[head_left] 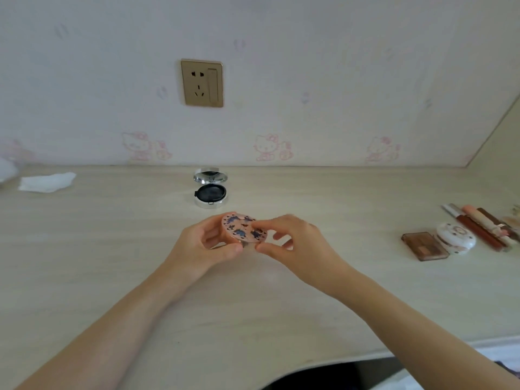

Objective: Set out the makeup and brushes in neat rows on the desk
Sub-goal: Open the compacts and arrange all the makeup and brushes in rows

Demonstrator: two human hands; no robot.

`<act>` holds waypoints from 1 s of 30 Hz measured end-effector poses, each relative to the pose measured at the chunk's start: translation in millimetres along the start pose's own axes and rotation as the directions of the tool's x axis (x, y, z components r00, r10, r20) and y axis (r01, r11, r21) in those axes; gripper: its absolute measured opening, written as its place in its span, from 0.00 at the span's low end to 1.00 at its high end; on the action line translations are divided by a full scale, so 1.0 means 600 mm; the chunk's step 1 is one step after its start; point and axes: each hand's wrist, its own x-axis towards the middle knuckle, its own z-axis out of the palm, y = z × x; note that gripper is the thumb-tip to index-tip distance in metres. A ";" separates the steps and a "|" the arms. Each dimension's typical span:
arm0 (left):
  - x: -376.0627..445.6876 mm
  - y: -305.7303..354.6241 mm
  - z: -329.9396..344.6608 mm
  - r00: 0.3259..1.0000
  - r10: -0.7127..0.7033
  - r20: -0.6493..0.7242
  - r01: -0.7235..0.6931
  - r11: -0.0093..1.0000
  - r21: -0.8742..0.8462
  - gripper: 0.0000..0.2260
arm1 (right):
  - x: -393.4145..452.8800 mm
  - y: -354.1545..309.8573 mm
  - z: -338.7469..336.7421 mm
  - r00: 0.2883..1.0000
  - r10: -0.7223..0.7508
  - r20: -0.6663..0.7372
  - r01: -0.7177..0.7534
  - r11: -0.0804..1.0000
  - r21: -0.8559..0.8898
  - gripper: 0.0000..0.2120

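A round pink compact [243, 228] with dark flower shapes on its lid is held above the middle of the desk [112, 263]. My left hand [206, 247] grips its left side with curled fingers and thumb. My right hand [292, 243] pinches its right edge between thumb and fingertips. Behind it, an open silver compact [209, 190] with a black inner tray and raised mirror lid stands near the wall. At the far right lie a brown eyeshadow palette [425, 246], a white round compact [457, 238] and several lipstick-like tubes [481, 225] side by side.
A crumpled white tissue [46, 182] lies at the back left of the desk. A gold wall socket [202, 83] is on the wall above. The desk's front edge [422, 343] runs along the lower right, with a dark seat below.
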 end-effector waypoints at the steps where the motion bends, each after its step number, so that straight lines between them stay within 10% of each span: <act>1: -0.001 0.000 -0.002 1.000 -0.004 0.013 0.005 1.000 -0.013 0.27 | 0.000 -0.001 -0.001 1.000 -0.025 0.004 0.025 0.999 -0.023 0.20; 17: -0.008 -0.004 0.000 0.997 -0.038 0.065 0.036 0.999 0.033 0.27 | 0.025 -0.028 -0.019 0.946 -0.148 0.287 0.188 0.975 -0.117 0.35; 30: -0.006 -0.011 0.000 0.995 -0.075 0.062 0.068 0.992 0.106 0.28 | 0.039 -0.050 -0.037 0.884 -0.131 0.448 0.271 0.926 -0.264 0.24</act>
